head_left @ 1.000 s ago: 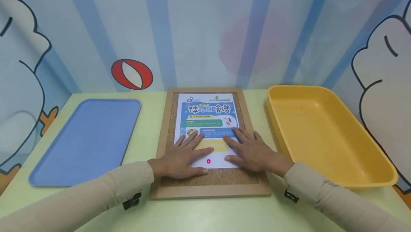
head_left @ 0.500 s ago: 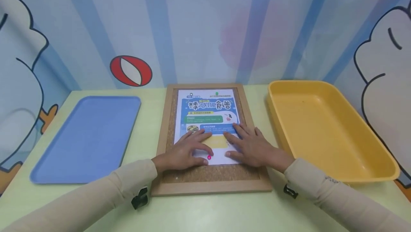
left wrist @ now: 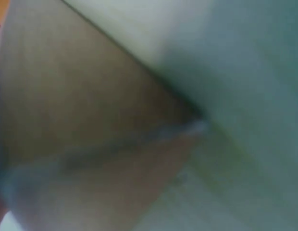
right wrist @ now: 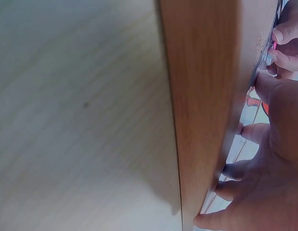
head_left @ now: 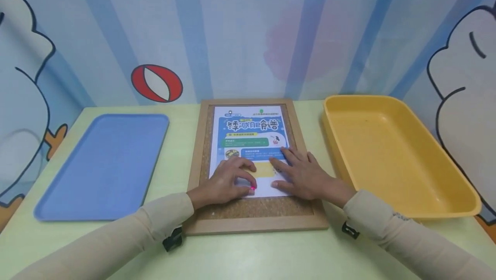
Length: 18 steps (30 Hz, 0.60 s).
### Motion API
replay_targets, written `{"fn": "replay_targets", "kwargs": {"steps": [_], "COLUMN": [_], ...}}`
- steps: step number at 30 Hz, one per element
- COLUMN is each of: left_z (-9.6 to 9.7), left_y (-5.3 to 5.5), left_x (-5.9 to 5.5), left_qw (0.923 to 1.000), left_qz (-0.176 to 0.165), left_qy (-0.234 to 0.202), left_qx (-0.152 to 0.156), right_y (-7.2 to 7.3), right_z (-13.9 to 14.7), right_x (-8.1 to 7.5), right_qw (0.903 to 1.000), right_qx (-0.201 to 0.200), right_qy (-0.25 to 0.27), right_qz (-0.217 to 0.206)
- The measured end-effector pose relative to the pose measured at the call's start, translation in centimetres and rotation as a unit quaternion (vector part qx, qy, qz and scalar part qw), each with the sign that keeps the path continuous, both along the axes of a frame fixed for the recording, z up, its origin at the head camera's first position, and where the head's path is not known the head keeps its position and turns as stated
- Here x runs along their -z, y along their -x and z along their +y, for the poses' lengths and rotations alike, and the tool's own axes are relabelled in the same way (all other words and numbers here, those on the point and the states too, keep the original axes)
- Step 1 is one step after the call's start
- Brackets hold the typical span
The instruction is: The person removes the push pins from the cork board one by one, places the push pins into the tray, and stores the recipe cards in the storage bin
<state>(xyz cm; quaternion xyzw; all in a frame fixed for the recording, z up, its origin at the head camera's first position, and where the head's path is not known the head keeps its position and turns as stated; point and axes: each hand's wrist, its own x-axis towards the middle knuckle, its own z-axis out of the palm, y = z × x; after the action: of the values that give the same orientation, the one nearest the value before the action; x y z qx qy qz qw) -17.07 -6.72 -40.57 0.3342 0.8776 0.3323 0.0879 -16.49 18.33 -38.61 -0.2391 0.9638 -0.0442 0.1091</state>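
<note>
A printed paper sheet (head_left: 267, 192) with blue, green and yellow blocks lies on a wood-framed cork board (head_left: 248, 211). Near its lower edge my left hand (head_left: 224, 183) pinches a pink push pin (head_left: 252, 188) between thumb and index finger. In the right wrist view, the pink pin (right wrist: 274, 45) shows between the left fingertips. My right hand (head_left: 304, 176) rests on the sheet's right side, fingers spread. A green push pin (head_left: 261, 111) and a small whitish pin (head_left: 230, 112) sit at the sheet's top. The left wrist view is blurred and shows no fingers.
To the left lies a flat blue tray (head_left: 108, 168). A deep yellow tub (head_left: 399, 159) stands to the right of the board, near the right forearm. Behind the pale green table (head_left: 271, 256) rises a wall (head_left: 240, 34) with blue stripes and cartoon figures.
My left hand went from lying flat on the sheet to curling its fingers and closing thumb and index finger on the pink push pin. The right hand has stayed in place.
</note>
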Motion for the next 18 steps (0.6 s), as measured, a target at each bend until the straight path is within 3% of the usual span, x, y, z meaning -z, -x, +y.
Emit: {"fn": "replay_targets", "kwargs": {"steps": [18], "left_z": [0.29], "left_y": [0.20], "left_x": [0.43], "left_qw": [0.9999], "left_qz": [-0.010], "left_qy": [-0.006], "left_qx": [-0.007], "right_y": [-0.15], "right_z": [-0.08], "right_x": [0.24], "right_qw": [0.9999], "right_qx": [0.007], "right_qy": [0.003], "right_qz": [0.009]}}
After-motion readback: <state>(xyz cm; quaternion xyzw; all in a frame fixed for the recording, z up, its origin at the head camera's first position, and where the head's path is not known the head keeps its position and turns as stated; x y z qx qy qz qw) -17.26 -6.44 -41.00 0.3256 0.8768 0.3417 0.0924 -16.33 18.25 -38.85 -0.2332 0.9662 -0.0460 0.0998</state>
